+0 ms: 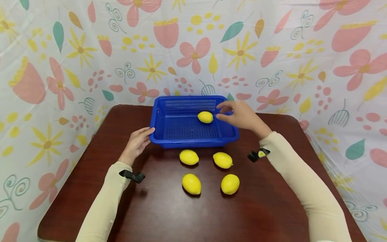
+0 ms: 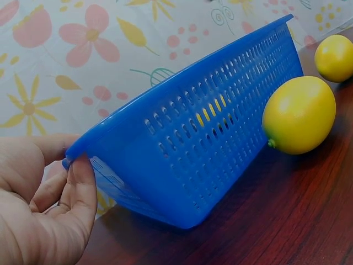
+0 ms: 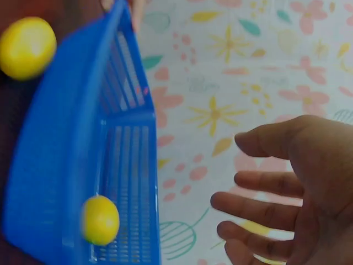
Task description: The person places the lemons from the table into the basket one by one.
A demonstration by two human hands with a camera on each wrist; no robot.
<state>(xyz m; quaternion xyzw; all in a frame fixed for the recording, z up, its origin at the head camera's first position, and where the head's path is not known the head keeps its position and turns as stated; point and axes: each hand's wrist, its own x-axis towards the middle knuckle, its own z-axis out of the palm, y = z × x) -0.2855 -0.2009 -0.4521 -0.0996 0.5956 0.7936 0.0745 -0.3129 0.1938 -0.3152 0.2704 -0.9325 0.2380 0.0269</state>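
Observation:
A blue plastic basket (image 1: 193,141) with slotted walls stands toward the back of the table. My left hand (image 1: 139,143) pinches its left rim between thumb and fingers, as the left wrist view (image 2: 49,204) also shows. One yellow lemon (image 1: 205,117) lies inside the basket, right of its middle. Over the basket's right end hovers my right hand (image 1: 239,114), fingers spread apart and holding nothing; the right wrist view shows the bare palm (image 3: 325,187). In front of the basket, several more lemons lie on the table, among them a near-left lemon (image 1: 191,184) and a near-right lemon (image 1: 230,184).
The dark reddish-brown table (image 1: 163,211) has rounded corners. A white curtain (image 1: 193,50) printed with flowers and leaves hangs behind it and along both sides. Black straps with small mounts (image 1: 132,175) sit on both sleeved wrists.

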